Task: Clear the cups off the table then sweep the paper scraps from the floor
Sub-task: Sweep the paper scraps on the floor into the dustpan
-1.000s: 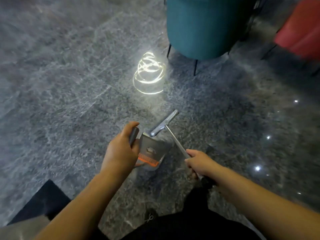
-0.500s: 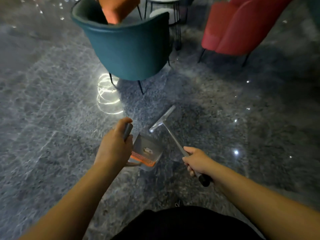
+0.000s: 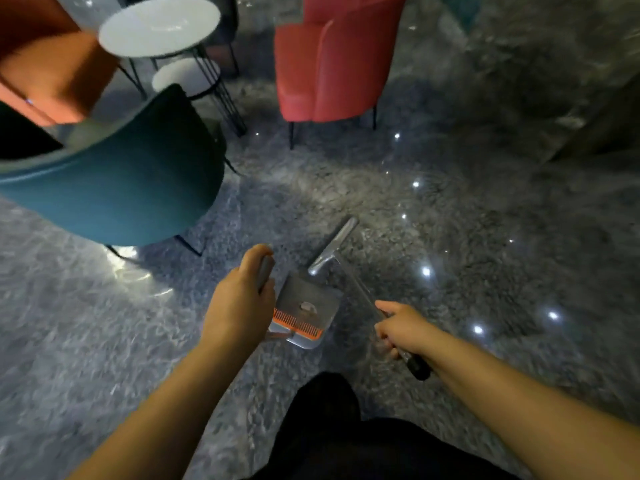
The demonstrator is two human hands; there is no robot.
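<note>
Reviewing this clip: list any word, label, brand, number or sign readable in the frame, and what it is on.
None can be read.
Dustpan, held by the left hand: no print visible; only an orange comb strip and a pale scrap inside.
Broom, held by the right hand: bare metal and a dark grip, no marking.
Round white table, teal chair, red chair: plain and motion-blurred, no lettering.

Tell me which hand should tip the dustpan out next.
Left, probably. The left hand grips the dustpan handle; a pale scrap lies inside. The right hand holds the broom.
</note>
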